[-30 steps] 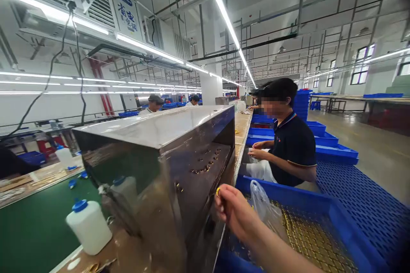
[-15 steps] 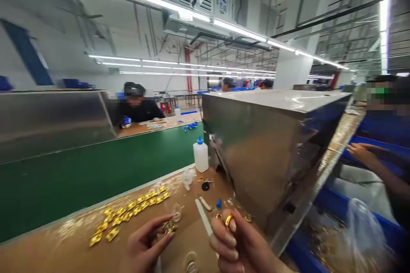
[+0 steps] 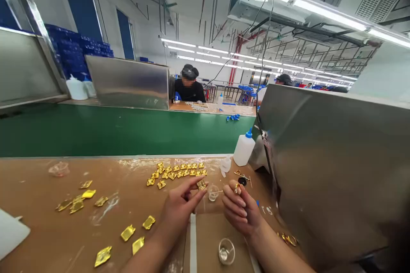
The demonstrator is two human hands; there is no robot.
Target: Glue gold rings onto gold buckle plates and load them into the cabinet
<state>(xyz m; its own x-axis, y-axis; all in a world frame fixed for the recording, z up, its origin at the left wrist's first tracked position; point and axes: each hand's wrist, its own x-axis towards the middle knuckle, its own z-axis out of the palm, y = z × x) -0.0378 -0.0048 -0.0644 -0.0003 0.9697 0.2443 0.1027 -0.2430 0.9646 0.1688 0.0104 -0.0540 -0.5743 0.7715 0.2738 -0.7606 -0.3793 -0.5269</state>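
Between thumb and fingertips, my left hand [image 3: 182,204] pinches a small square gold-coloured metal piece [image 3: 201,184]. A small gold ring [image 3: 237,188] is held upright in the closed fingers of my right hand [image 3: 239,211]. The two hands are apart, with a small clear cup [image 3: 213,193] and a thin stick just behind the gap. Beyond my left hand, several gold square pieces [image 3: 179,173] lie in rows on the brown tabletop [image 3: 80,239]. Nearer to me, another clear cup [image 3: 226,251] stands between my forearms.
More gold pieces [image 3: 137,245] lie scattered at left. A white squeeze bottle [image 3: 244,149] with a blue cap stands at the back right, by a metal partition [image 3: 326,170]. Several gold rings [image 3: 288,239] lie beside my right forearm. A person [image 3: 189,87] sits across the green belt [image 3: 128,130].
My view has swung left, bringing the left side of the table into sight and the neighbour at right out of it. Both hands still hold their gold pieces.
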